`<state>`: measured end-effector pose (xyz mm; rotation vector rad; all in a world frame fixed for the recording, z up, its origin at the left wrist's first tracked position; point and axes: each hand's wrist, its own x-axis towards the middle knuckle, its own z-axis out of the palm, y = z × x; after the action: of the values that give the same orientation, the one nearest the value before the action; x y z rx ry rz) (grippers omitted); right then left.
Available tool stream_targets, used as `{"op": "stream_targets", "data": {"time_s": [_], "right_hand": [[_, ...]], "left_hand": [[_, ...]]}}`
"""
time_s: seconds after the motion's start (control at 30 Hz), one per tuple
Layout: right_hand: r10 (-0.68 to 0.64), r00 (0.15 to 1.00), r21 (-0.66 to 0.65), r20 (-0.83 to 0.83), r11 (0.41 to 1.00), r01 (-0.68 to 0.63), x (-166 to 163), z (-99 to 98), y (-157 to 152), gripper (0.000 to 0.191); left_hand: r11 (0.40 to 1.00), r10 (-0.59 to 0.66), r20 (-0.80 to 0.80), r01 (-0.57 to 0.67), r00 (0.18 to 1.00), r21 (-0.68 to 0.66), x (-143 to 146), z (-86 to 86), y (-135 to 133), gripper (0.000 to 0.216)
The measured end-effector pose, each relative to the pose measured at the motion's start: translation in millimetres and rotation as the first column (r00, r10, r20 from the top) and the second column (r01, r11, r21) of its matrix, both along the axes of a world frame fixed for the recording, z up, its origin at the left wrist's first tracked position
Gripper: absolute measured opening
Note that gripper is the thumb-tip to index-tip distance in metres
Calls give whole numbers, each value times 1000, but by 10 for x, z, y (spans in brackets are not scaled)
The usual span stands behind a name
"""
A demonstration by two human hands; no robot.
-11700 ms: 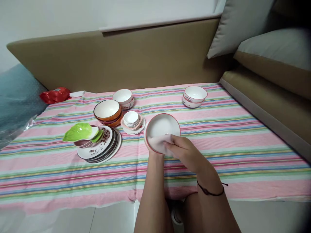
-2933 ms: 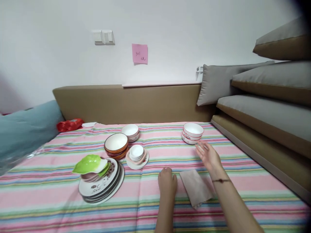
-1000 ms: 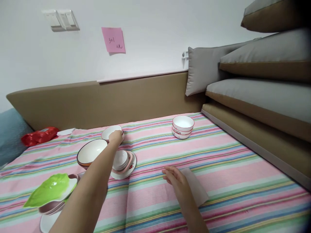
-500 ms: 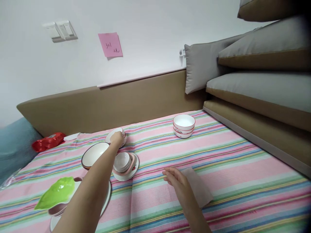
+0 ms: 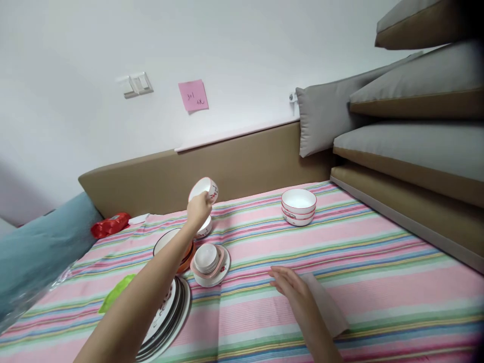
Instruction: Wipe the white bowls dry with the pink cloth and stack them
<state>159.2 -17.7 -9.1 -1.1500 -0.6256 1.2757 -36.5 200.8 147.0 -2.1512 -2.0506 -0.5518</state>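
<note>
My left hand (image 5: 198, 209) is stretched out and grips a small white bowl with red markings (image 5: 206, 188) by its rim, lifted and tilted above another like bowl (image 5: 204, 228) on the striped cloth (image 5: 378, 262). My right hand (image 5: 293, 288) lies flat with fingers spread on the cloth, partly on a folded pale wiping cloth (image 5: 327, 310). Just in front of my left arm stand small white cups on saucers (image 5: 209, 259) and an orange bowl (image 5: 174, 244).
A stack of patterned plates (image 5: 166, 317) with a green leaf dish (image 5: 115, 297) sits at the lower left. Two stacked white bowls (image 5: 298, 205) stand at the back right. A red packet (image 5: 109, 224) lies by the tan backrest. Cushions rise on the right; a blue pillow sits left.
My left hand has lifted the small bowl off its stack and tilted it. My right hand has stayed flat on the folded cloth. The view has shifted.
</note>
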Motion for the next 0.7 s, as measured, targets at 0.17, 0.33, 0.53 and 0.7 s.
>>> {"op": "stream_targets", "data": {"time_s": [0.17,0.33,0.53,0.7], "right_hand": [[24,996,91,-87,996,-16,2,136,-47,58],[50,975,164,-215,986,-15,23,160,-77,70],[18,955,24,-297,1000,-11,50,140,-31,82],[4,929,46,-370,999,14,26,148,13,76]], "left_hand": [[959,-280,431,271,858,84,190,-45,-962,26],[912,-232,944,391,235,127,487,-484,-1800,36],[882,-5,1000,471,-1,5,783,-685,-2071,37],[847,15,999,532,-34,5,979,-716,-2124,32]]}}
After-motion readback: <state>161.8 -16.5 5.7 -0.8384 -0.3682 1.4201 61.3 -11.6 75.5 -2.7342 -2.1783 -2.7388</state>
